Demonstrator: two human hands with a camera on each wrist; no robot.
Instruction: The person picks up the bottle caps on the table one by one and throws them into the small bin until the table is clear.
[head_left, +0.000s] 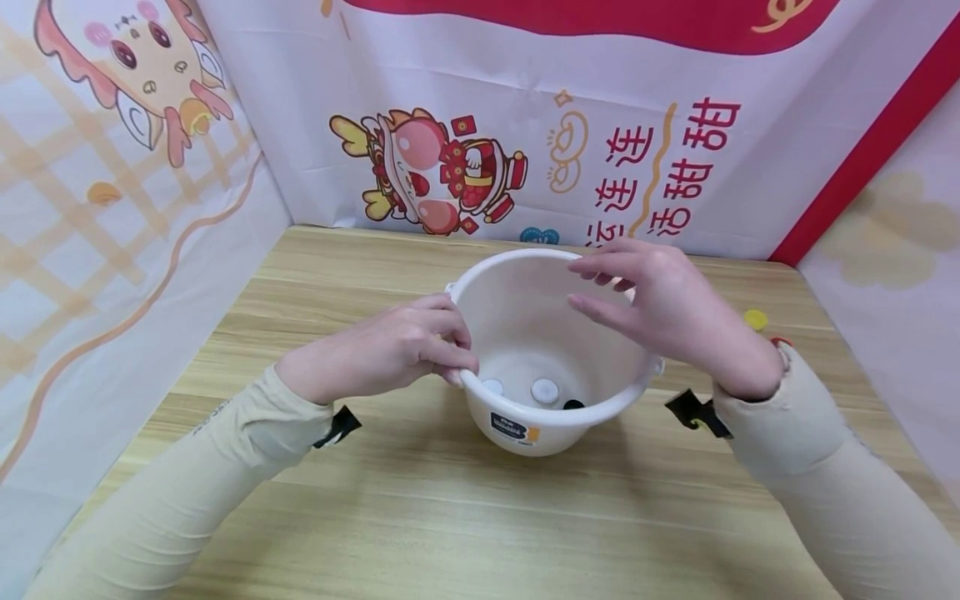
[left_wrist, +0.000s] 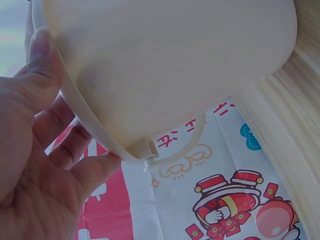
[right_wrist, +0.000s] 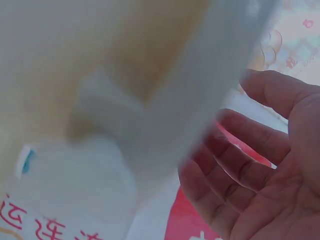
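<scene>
A white plastic bucket (head_left: 517,292) stands on the wooden table. My left hand (head_left: 397,346) grips its rim on the left, thumb on the inner side and fingers outside, as the left wrist view shows. My right hand (head_left: 667,304) is raised over the right part of the rim, fingers loosely extended and holding nothing. On the bucket's floor lie two white discs, one near the middle (head_left: 544,391) and one by the left wall (head_left: 492,387), plus a black round piece (head_left: 573,405). In the right wrist view the bucket's rim is blurred beside the fingers (right_wrist: 240,170).
On the table (head_left: 375,517), right of the bucket, lies a yellow disc (head_left: 756,320). A red piece (head_left: 782,342) shows partly behind the right wrist. Printed cloth (head_left: 465,67) hangs along the back and both sides. The bucket's handle (left_wrist: 192,140) hangs from its rim.
</scene>
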